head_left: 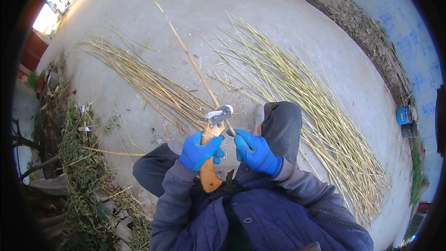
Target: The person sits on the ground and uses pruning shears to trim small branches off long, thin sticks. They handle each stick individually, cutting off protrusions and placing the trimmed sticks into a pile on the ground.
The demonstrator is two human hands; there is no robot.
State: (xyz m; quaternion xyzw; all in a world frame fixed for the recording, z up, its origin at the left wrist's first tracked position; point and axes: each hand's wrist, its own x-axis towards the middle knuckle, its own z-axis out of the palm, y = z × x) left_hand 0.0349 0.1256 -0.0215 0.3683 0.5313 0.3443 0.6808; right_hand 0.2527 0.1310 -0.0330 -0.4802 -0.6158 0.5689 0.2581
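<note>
My left hand (200,151), in a blue glove, is closed around a wooden-handled tool (210,179). The curved handle looks like a pistol grip, and a grey and white metal head (219,115) sits at its top. One long, thin brown stalk (189,56) runs away from me across the ground, and its near part passes at the metal head. Whether the head grips the stalk I cannot tell. My right hand (255,152), also blue-gloved, pinches the stalk's near end just right of the tool. Both hands are close together above my lap.
A bundle of brownish stalks (147,81) lies on the concrete floor (134,0) ahead to the left. On the right spreads a larger pile of greenish-yellow stalks (325,125). Cut weeds (83,158) lie at the left. By the right wall stands a blue bucket (403,115).
</note>
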